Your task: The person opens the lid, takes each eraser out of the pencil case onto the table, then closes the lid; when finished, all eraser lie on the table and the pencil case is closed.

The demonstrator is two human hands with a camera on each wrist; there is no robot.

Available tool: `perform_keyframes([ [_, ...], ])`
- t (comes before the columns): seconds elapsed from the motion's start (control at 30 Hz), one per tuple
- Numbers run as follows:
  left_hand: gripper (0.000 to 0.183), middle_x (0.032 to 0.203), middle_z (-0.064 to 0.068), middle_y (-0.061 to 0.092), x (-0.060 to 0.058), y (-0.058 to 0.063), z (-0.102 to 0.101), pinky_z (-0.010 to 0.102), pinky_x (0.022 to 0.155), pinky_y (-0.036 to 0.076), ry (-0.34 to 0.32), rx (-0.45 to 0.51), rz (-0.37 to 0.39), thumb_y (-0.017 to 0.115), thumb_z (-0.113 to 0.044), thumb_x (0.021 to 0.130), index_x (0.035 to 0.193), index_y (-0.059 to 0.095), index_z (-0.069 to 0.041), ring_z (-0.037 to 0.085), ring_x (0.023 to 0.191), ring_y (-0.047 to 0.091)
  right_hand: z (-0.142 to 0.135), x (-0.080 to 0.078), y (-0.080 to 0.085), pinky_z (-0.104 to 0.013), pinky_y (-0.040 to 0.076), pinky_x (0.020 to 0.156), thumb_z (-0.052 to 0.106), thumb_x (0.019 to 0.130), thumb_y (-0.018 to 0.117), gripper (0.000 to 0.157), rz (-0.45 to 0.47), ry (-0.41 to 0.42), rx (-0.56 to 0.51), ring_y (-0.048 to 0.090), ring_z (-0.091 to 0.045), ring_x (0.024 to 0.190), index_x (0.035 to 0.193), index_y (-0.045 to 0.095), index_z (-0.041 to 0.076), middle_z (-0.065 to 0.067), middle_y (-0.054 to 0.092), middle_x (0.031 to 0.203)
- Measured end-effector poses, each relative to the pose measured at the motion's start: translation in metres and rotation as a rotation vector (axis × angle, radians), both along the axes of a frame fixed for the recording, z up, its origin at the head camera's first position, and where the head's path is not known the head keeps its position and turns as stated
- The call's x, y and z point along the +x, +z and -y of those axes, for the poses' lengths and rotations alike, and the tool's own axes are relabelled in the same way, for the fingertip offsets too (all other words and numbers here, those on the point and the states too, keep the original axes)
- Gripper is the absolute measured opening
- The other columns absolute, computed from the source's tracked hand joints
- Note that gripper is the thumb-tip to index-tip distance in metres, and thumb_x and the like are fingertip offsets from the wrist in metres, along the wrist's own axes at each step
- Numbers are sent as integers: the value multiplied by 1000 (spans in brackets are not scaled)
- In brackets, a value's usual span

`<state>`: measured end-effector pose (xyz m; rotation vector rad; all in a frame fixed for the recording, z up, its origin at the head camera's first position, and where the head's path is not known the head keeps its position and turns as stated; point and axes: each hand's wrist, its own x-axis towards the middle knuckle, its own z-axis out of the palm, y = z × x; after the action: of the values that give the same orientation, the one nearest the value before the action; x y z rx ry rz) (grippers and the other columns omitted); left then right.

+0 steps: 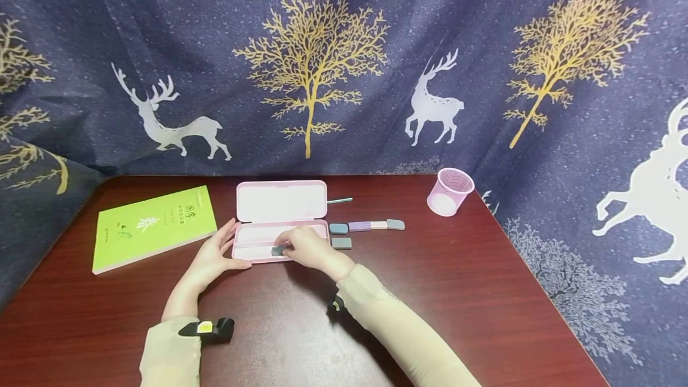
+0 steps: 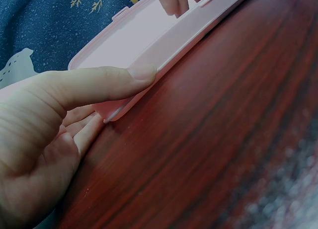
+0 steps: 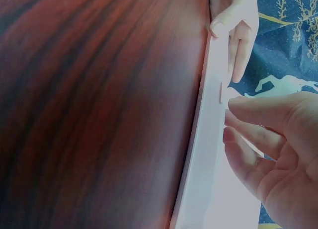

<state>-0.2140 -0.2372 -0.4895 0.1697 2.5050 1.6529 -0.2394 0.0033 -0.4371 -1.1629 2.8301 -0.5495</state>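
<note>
A pink pencil case (image 1: 282,224) lies with its lid flipped back on the table. My left hand (image 1: 213,255) holds the left end of the case; in the left wrist view its thumb (image 2: 142,73) lies along the front wall, with the other fingers round the end. Inside the tray, my right hand (image 1: 307,246) pinches a small grey-green block (image 1: 278,250). In the right wrist view, the right fingertips (image 3: 237,106) are over the case's front wall and the block is hidden.
Right of the case stand small blocks in a row: blue (image 1: 338,229), purple (image 1: 359,226), white (image 1: 378,225) and grey-green (image 1: 396,224). Another grey-green block (image 1: 341,243) lies nearer. A thin teal stick (image 1: 340,200) pokes out behind the lid. A green book (image 1: 156,226) and pink mesh cup (image 1: 450,192) flank them.
</note>
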Motion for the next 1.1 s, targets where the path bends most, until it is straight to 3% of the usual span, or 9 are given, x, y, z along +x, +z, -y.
perform_keyframes([
  [0.2,114,161,24,19,0,0,0,45,111,35,1,-3,0,85,-15,74,157,8,-2,44,144,28,2,2,1,-20,54,89,2,90,64,24,42,-13,35,68,-11,99,109,74,12,2,75,104],
  [0.47,114,161,24,19,0,0,-1,44,110,35,0,0,1,86,-14,73,157,8,-3,43,144,28,5,5,2,-23,54,94,1,91,62,24,23,-33,63,68,-13,104,109,74,10,0,74,107],
  [1.1,114,161,24,19,0,1,-1,44,111,34,3,-6,2,85,-14,74,156,8,-2,43,144,28,5,8,5,-23,55,88,-1,89,63,23,5,-53,47,68,-15,98,105,73,11,-1,73,103],
])
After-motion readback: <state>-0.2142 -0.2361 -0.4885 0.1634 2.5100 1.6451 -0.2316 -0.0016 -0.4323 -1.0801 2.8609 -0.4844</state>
